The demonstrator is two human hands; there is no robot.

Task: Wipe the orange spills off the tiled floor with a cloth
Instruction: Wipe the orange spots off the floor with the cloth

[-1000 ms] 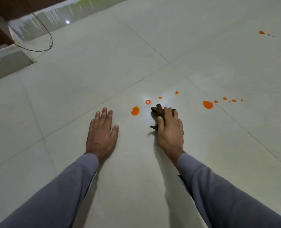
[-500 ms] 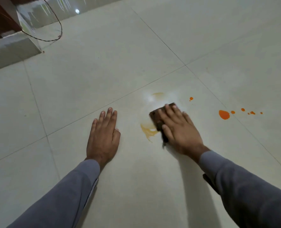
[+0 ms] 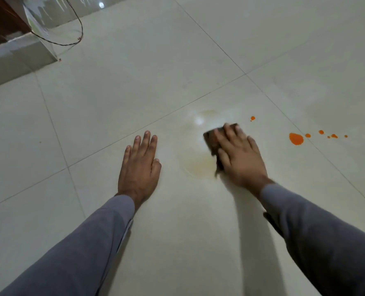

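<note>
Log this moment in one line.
right hand: pressing cloth on faint smear | left hand: flat on floor | large orange drop: unwiped

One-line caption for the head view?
Right hand presses dark cloth beside faint smear; left hand braces; orange drops remain.

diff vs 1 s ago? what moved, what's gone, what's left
The right hand went from bunching the cloth to pressing it flat and swept it across the nearest orange drops. Those drops are gone, leaving a faint yellowish smear. Unchanged: the left hand flat on the tile, the small drop beyond the cloth, the large orange spill and its trail of droplets to the right.
</note>
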